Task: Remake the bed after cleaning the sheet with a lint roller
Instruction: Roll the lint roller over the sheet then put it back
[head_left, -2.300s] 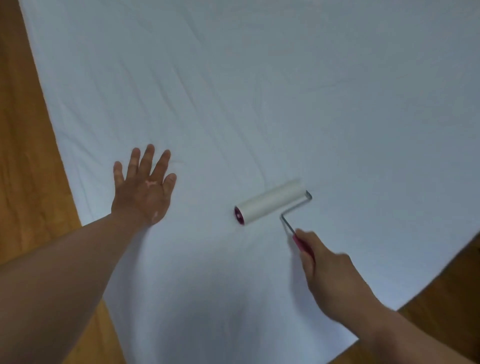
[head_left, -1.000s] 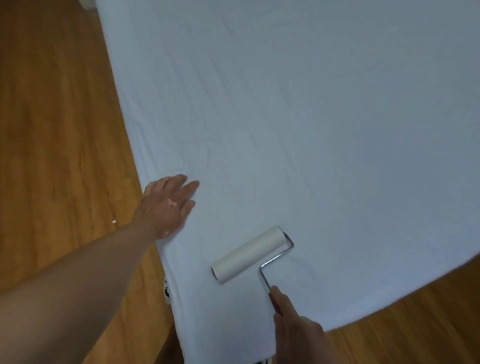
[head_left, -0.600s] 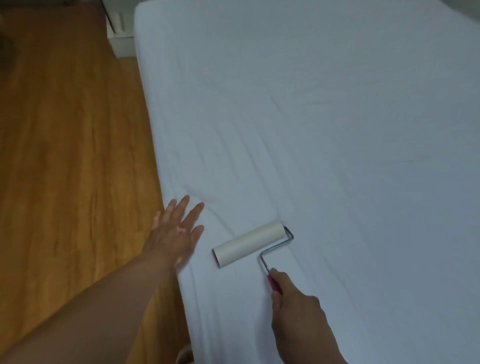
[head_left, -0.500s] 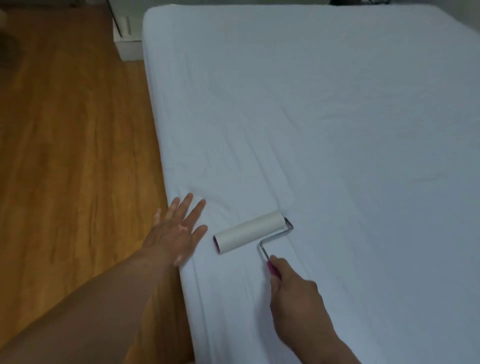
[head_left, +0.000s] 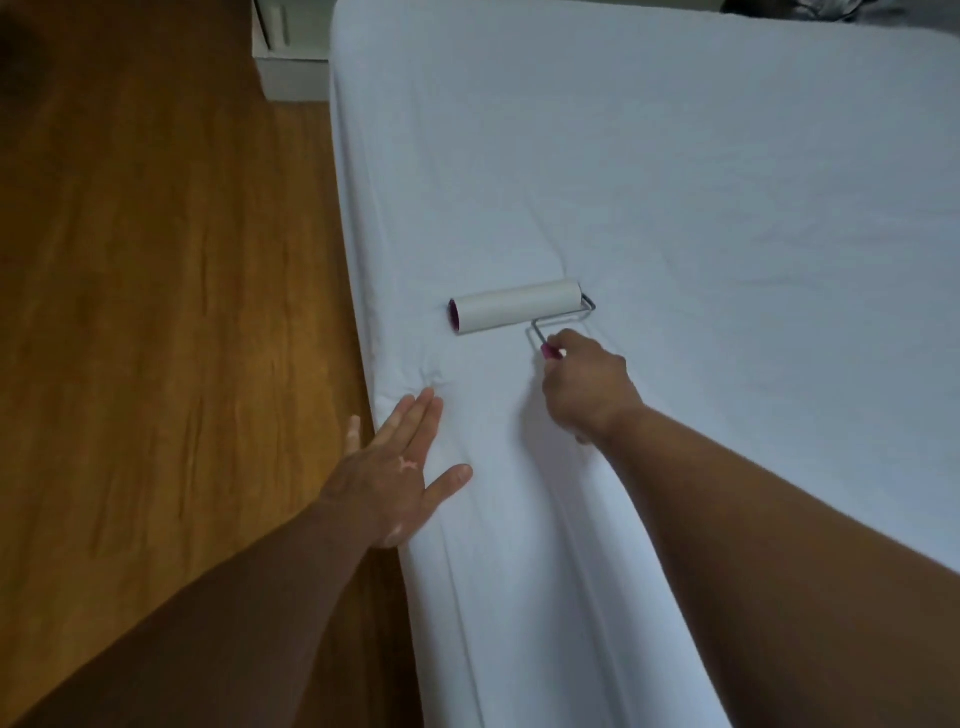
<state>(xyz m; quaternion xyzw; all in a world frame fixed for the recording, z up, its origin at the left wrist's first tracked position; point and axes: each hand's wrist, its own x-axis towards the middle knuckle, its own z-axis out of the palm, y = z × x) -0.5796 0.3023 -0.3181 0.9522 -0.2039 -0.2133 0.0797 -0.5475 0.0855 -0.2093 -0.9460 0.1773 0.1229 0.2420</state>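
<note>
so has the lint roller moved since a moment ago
Yes. The lint roller has rolled forward along the left edge of the sheet, toward the white cabinet.

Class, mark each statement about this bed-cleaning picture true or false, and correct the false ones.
1. The right hand grips the handle of the lint roller. True.
2. The floor is wooden. True.
3. The lint roller rests on the floor. False: it rests on the white sheet.
4. The left hand holds a pillow. False: it holds nothing and lies flat, fingers straight, at the sheet's edge.
</note>
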